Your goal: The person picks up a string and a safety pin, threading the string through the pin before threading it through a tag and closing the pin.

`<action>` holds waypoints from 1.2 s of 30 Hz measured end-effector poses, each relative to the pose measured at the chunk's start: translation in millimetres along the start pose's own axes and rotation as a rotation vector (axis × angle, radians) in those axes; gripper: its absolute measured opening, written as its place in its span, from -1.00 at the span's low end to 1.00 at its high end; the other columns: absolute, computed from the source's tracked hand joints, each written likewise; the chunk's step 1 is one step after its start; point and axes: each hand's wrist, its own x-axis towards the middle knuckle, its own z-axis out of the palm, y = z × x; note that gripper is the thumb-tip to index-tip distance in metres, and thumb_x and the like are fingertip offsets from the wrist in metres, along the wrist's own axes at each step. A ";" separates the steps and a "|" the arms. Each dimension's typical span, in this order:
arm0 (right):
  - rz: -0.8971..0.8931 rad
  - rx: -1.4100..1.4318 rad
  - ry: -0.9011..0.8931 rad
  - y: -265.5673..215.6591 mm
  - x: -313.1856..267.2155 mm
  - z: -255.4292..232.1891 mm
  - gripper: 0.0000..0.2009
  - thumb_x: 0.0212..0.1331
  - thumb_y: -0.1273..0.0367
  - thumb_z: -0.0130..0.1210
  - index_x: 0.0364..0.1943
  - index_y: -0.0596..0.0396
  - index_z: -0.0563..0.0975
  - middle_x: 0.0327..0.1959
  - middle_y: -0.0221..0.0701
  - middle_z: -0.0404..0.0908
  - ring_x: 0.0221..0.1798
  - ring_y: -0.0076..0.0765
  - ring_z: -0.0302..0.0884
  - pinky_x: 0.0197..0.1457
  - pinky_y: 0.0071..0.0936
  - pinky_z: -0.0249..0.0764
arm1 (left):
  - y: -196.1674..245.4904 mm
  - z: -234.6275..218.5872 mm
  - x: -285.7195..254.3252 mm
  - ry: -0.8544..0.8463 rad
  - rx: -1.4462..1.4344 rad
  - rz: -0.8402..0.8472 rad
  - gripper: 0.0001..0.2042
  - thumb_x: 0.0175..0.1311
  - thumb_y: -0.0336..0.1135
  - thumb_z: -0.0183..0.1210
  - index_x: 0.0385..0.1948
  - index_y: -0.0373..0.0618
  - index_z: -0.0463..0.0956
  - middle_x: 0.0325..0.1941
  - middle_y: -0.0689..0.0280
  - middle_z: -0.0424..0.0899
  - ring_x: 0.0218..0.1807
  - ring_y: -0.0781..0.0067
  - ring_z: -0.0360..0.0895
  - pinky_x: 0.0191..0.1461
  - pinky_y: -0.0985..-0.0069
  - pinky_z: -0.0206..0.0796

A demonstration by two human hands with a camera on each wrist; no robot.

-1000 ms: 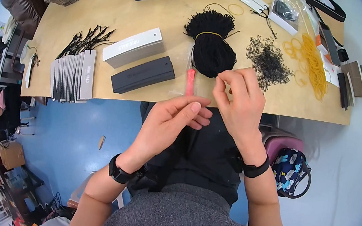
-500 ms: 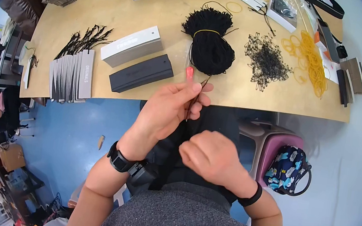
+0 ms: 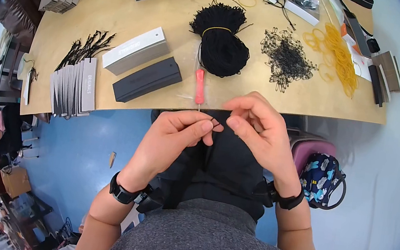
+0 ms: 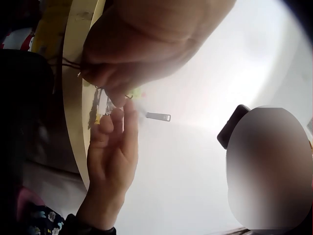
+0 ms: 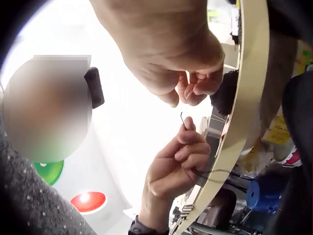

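Note:
Thin black cord is pinched between the thumb and forefinger of the left hand, just off the table's front edge. One short end of the cord stands up from the left fingertips in the right wrist view. Facing it, the right hand has loosely bent fingers, a small gap from the left fingertips, with nothing visible in them. Beyond the left hand, a pink-handled tool with a thin metal shaft lies at the edge. A bundle of black cords, banded in yellow, lies behind it.
Left on the table are grey tags with black cords, a white stack and a dark stack. Black pins and yellow rubber bands lie right. A stool holds a patterned bag.
The right hand has risen from the lap to beside the left fingertips, its fingers less curled. The left hand has turned and lowered slightly, still pinching cord. More of the pink handle shows.

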 end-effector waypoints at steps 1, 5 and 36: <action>0.005 0.018 -0.071 0.2 1.6 -1.6 -0.86 0.20 0.49 0.26 -0.18 0.16 0.61 -0.30 -0.46 0.49 -0.43 -0.61 0.44 -0.32 -0.62 0.36 | 0.4 -0.3 -1.7 -0.012 0.033 0.002 -0.78 0.48 -0.33 0.12 -0.07 -0.27 0.67 -0.38 0.42 0.65 -0.35 0.76 0.40 -0.29 0.76 0.20; -0.076 -0.132 -0.234 0.1 1.4 -7.9 -0.91 0.17 0.50 0.26 -0.26 0.13 0.62 -0.30 -0.48 0.48 -0.42 -0.65 0.42 -0.34 -0.64 0.32 | 2.2 -3.2 -6.4 -0.039 0.108 0.000 -0.77 0.48 -0.32 0.12 -0.06 -0.26 0.67 -0.35 0.42 0.67 -0.35 0.77 0.40 -0.29 0.76 0.20; -0.134 -0.785 0.274 10.7 -2.6 -36.0 -0.93 0.19 0.46 0.21 -0.28 0.10 0.58 -0.28 -0.27 0.52 -0.38 -0.09 0.58 -0.32 -0.25 0.49 | -17.4 8.0 -7.8 0.178 0.221 0.198 -0.92 0.33 -0.46 0.26 -0.26 -0.27 0.66 -0.32 0.40 0.66 -0.35 0.69 0.53 -0.28 0.71 0.35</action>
